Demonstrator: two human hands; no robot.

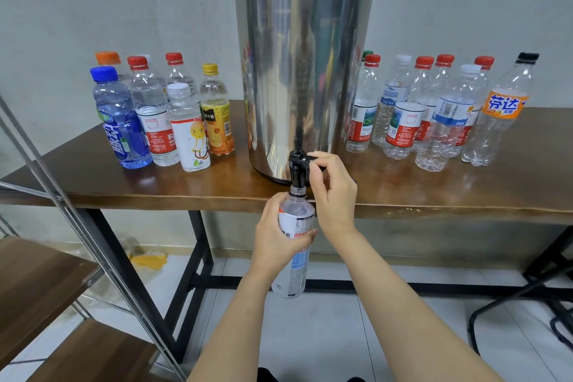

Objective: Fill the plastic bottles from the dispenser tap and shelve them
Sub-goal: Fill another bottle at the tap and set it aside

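The left hand [274, 236] grips the bottle [294, 273] upright, mouth up under the tap [298, 172] of the dispenser [304, 71] at the table [155, 186] edge, fill level unclear, while the right hand [333, 192] pinches the tap.

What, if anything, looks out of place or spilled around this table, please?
A yellow patch lies on the floor under the table, by the wall: spill or wrapper, I cannot tell. Nothing else stands out.

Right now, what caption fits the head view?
Left hand holds bottle under dispenser tap; right hand pinches tap lever.
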